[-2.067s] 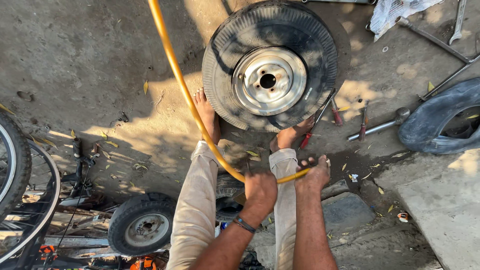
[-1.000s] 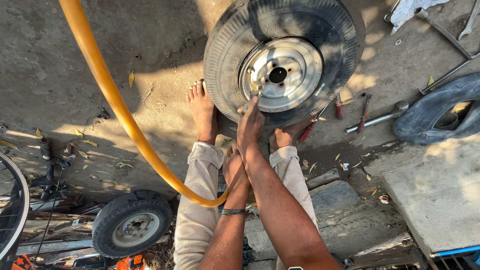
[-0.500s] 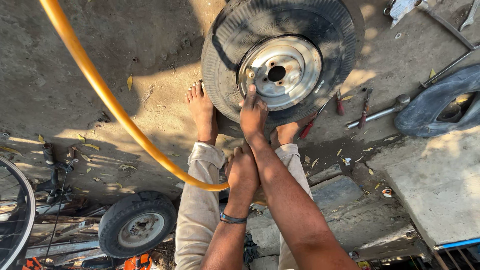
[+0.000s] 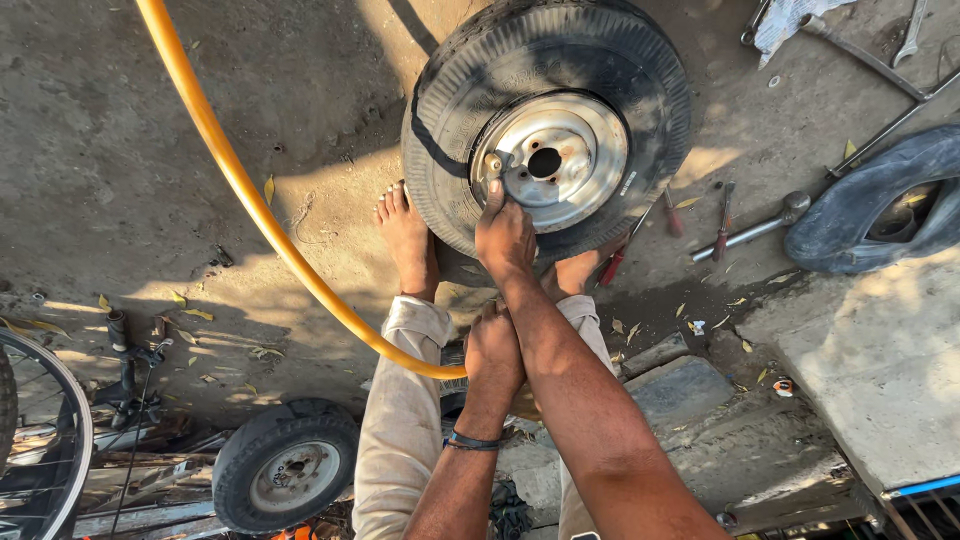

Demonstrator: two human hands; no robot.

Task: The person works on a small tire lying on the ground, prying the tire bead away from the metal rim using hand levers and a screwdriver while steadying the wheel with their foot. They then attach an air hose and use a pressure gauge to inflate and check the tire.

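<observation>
Clearly heavy and stiff, the wheel (image 4: 545, 130) is best gripped by its tread; right hand (image 4: 503, 235) pinches the valve (image 4: 493, 163), left hand (image 4: 492, 350) clasps the hose (image 4: 235, 180).

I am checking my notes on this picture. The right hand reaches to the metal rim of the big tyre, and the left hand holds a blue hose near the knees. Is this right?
Not quite: the hose is orange-yellow, not blue, as the head view shows. The right hand does reach to the metal rim of the big tyre, and the left hand holds the hose near the knees.
</observation>
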